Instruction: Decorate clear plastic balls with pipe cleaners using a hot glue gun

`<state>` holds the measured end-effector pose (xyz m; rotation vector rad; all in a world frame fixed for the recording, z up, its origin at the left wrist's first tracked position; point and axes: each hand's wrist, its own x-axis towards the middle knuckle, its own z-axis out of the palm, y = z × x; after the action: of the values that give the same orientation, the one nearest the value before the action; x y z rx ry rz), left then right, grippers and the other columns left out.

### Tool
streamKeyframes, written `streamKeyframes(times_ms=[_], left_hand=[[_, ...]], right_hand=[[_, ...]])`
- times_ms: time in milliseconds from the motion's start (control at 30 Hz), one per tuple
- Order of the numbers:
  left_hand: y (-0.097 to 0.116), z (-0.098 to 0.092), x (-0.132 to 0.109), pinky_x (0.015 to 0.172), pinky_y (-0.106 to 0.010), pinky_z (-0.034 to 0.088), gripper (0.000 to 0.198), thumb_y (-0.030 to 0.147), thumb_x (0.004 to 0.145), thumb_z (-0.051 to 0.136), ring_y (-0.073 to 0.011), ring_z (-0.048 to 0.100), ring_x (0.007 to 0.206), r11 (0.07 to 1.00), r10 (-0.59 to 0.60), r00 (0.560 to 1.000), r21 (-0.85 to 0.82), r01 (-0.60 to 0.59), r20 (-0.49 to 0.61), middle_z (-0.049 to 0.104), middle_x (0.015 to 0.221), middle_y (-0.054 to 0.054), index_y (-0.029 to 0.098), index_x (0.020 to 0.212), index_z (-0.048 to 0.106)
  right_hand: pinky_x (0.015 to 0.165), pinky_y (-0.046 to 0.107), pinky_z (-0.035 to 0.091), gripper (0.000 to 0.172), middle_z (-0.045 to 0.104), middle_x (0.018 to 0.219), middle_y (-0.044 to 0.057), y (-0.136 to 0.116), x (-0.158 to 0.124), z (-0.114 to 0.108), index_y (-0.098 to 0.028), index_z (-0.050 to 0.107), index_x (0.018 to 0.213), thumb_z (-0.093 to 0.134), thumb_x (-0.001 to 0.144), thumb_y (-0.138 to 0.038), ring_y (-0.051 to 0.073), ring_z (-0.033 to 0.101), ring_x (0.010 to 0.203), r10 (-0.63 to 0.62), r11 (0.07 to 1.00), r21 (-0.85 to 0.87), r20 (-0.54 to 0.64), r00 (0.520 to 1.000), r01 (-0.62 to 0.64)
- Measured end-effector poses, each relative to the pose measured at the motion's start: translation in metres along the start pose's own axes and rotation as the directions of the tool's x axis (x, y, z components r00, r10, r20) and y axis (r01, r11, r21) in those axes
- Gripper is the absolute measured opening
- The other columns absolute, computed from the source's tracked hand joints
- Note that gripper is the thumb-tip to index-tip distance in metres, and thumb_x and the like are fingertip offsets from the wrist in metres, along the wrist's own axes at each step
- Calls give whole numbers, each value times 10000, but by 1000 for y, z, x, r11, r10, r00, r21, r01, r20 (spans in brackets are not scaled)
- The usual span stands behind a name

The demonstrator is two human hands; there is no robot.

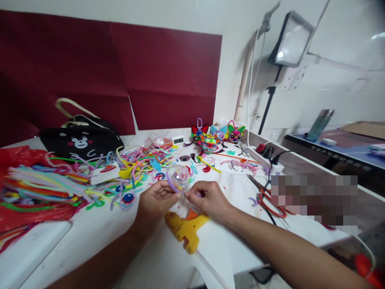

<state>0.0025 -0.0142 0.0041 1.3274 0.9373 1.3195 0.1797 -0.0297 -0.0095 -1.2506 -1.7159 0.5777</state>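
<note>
Ball [181, 176] between hands [212, 199], glue gun [183, 229] near table edge [250, 266]

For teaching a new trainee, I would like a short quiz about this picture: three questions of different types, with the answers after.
1. True or false: the bare left hand holds a clear, round plastic piece with a purple edge.

2. Where are the orange-handled metal scissors?
A) left of the left hand
B) right of the bare right hand
C) in the left hand

3. Fill in: the body of the pistol-shaped plastic glue gun is coloured ____.

Key: 1 true; 2 B; 3 yellow.
</note>
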Motion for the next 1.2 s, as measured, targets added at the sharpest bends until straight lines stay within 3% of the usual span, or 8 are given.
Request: streamKeyframes(times_ms=[200,300,433,567,700,967,1033,1200], left_hand=[[3,-3,2,691,-236,567,280,189,552,888,-166,705,713,1000,-5,1000,0,5,1,751,732,-29,167,752,692],[8,-3,8,719,-230,569,340,169,512,905,-160,707,744,1000,2,999,-11,-3,-35,758,760,-26,166,781,697],[24,5,22,703,-204,560,396,192,473,925,-140,696,735,996,-42,997,-84,36,-70,755,757,-18,159,794,695],[38,31,43,674,-190,546,403,202,481,924,-119,678,701,985,-66,998,-162,64,-2,740,738,-14,147,805,691],[33,72,71,668,-183,526,344,127,491,894,-95,642,652,964,-83,996,-249,90,37,689,667,14,139,750,667],[-26,151,128,714,-247,543,184,11,721,739,-100,626,651,938,-217,976,-270,217,28,638,666,12,126,704,596],[-39,165,136,687,-293,561,61,107,834,690,-125,638,705,934,-246,968,-255,249,42,659,793,-5,118,831,630],[-56,183,146,747,-372,580,266,285,921,624,-190,660,898,932,-265,962,-238,274,66,657,1108,-81,145,1148,622]], right_hand=[[589,238,366,239,607,630,-10,2,4,-6,-156,683,704,661,874,-323,105,501,582,-154,986,-55,22,988,155],[716,300,407,282,661,726,33,0,4,-15,-159,691,783,573,944,-357,155,574,711,-298,942,-188,-93,950,277],[775,376,396,311,671,778,74,-8,-1,-26,-143,686,863,479,983,-342,201,566,787,-558,816,-350,-274,783,460],[733,380,393,224,656,736,64,-20,-6,-29,-137,667,864,496,947,-254,192,550,742,-737,671,-379,-255,625,637],[702,378,390,199,639,685,50,-26,-8,-32,-135,660,834,505,921,-226,183,544,708,-800,599,-397,-264,539,695],[689,374,373,253,600,645,30,-24,-4,-38,-161,639,757,468,932,-227,176,509,696,-784,616,-473,-283,553,630],[683,368,371,259,589,635,24,-23,-3,-38,-166,639,755,465,934,-235,176,505,697,-778,620,-483,-279,563,618],[668,358,366,243,580,635,18,-19,0,-35,-172,634,753,482,928,-243,172,494,691,-772,622,-509,-271,575,595]])
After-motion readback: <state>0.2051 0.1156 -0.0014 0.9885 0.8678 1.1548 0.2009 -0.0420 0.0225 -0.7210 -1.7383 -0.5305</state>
